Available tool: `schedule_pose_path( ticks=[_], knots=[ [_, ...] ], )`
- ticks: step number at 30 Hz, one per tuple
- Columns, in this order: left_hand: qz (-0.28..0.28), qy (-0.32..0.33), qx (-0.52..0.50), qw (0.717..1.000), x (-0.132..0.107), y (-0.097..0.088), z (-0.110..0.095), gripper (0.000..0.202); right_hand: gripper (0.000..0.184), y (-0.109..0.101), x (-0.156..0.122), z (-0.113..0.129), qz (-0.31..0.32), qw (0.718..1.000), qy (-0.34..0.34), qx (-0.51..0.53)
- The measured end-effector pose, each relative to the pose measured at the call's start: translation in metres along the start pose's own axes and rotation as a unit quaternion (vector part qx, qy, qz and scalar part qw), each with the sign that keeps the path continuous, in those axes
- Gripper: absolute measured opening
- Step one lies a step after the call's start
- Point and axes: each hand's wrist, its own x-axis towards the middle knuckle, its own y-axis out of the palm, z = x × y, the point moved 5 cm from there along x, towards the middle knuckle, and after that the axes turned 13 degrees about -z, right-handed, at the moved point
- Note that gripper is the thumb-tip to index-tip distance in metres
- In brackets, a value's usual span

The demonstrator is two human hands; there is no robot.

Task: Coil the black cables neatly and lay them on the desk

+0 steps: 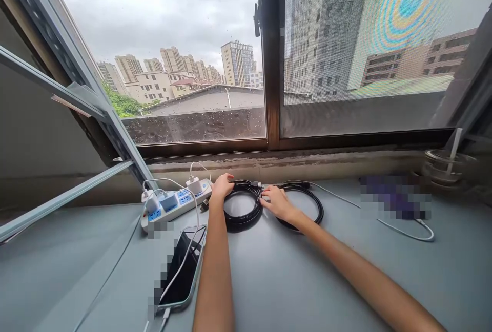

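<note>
Two coils of black cable lie flat on the grey tabletop. My left hand (223, 186) is at the upper left edge of the left cable coil (243, 223), its thumb and fingers apart. My right hand (277, 203) reaches in from the right, fingers stretched toward that coil's right edge and spread a little. Its fingertips look to be touching the coil. Partly behind my right hand and wrist is the right cable coil (320, 208), which has a dark connector (303, 185) at its top. A pale-tipped plug (254, 184) shows between my hands.
Left of my arm, a white power strip (179, 210) carries several plugged-in chargers. A phone (180, 265) lies in front with a white cable across it. A blurred purple object (395, 196) and a glass jar (446, 168) stand right. Metal shelving (65, 196) juts in left; windows (272, 65) rise behind.
</note>
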Motion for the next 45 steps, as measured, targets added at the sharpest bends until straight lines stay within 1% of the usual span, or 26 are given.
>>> schedule_pose_path(
  ticks=[6,10,13,17,19,20,22,24,25,26,28,29,30,31,33,34,36,38,41,43,45],
  knots=[
    [-0.044,0.007,-0.017,0.999,0.000,-0.007,-0.005,0.031,0.025,-0.003,-0.002,0.003,0.007,1.000,0.007,-0.013],
    [-0.073,0.021,-0.031,0.997,-0.006,-0.024,-0.020,0.031,0.025,-0.006,-0.002,0.004,0.012,1.000,0.021,-0.014],
    [-0.093,0.052,-0.047,0.993,-0.018,-0.041,-0.046,0.027,0.024,-0.011,0.000,0.003,0.012,0.999,0.038,-0.006],
    [-0.085,0.138,-0.083,0.983,-0.050,-0.062,-0.095,0.021,0.022,-0.026,0.003,0.004,0.000,0.998,0.054,0.027],
    [-0.099,0.172,-0.098,0.975,-0.070,-0.075,-0.116,0.019,0.023,-0.038,0.006,0.003,-0.013,0.997,0.058,0.055],
    [-0.126,0.201,-0.113,0.965,-0.080,-0.084,-0.126,0.018,0.024,-0.045,0.008,0.003,-0.020,0.995,0.058,0.073],
    [-0.174,0.236,-0.157,0.943,-0.096,-0.102,-0.138,0.015,0.024,-0.063,0.012,0.003,-0.039,0.991,0.049,0.115],
    [-0.220,0.249,-0.227,0.915,-0.107,-0.120,-0.141,0.012,0.021,-0.086,0.016,0.003,-0.067,0.985,0.028,0.158],
    [-0.240,0.245,-0.268,0.900,-0.110,-0.127,-0.140,0.012,0.019,-0.100,0.016,0.004,-0.083,0.980,0.015,0.177],
    [-0.257,0.236,-0.308,0.885,-0.111,-0.133,-0.137,0.011,0.020,-0.114,0.016,0.006,-0.099,0.976,0.002,0.196],
    [-0.270,0.206,-0.381,0.860,-0.110,-0.139,-0.132,0.015,0.032,-0.144,0.011,0.011,-0.116,0.964,-0.022,0.237],
    [-0.265,0.191,-0.409,0.852,-0.109,-0.140,-0.130,0.019,0.036,-0.158,0.008,0.014,-0.119,0.956,-0.034,0.267],
    [-0.255,0.183,-0.432,0.846,-0.108,-0.140,-0.129,0.022,0.037,-0.172,0.003,0.019,-0.112,0.933,-0.047,0.339],
    [-0.241,0.181,-0.451,0.840,-0.107,-0.139,-0.130,0.025,0.037,-0.184,-0.003,0.023,-0.111,0.914,-0.052,0.387],
    [-0.211,0.188,-0.480,0.830,-0.108,-0.137,-0.133,0.026,0.037,-0.205,-0.013,0.028,-0.108,0.891,-0.049,0.437],
    [-0.196,0.192,-0.492,0.826,-0.109,-0.136,-0.136,0.025,0.037,-0.213,-0.019,0.029,-0.102,0.886,-0.042,0.451],
    [-0.166,0.196,-0.510,0.821,-0.112,-0.133,-0.141,0.025,0.036,-0.225,-0.027,0.031,-0.086,0.876,-0.027,0.474],
    [-0.125,0.203,-0.513,0.825,-0.116,-0.130,-0.147,0.027,0.035,-0.234,-0.034,0.030,-0.075,0.865,-0.011,0.496],
    [-0.054,0.238,-0.498,0.832,-0.123,-0.123,-0.157,0.033,0.036,-0.247,-0.042,0.025,-0.086,0.846,0.015,0.526],
    [-0.040,0.260,-0.480,0.837,-0.127,-0.121,-0.162,0.038,0.036,-0.257,-0.047,0.022,-0.107,0.835,0.025,0.540],
    [-0.049,0.264,-0.459,0.847,-0.127,-0.119,-0.163,0.044,0.035,-0.266,-0.053,0.020,-0.127,0.829,0.031,0.543]
  ],
)
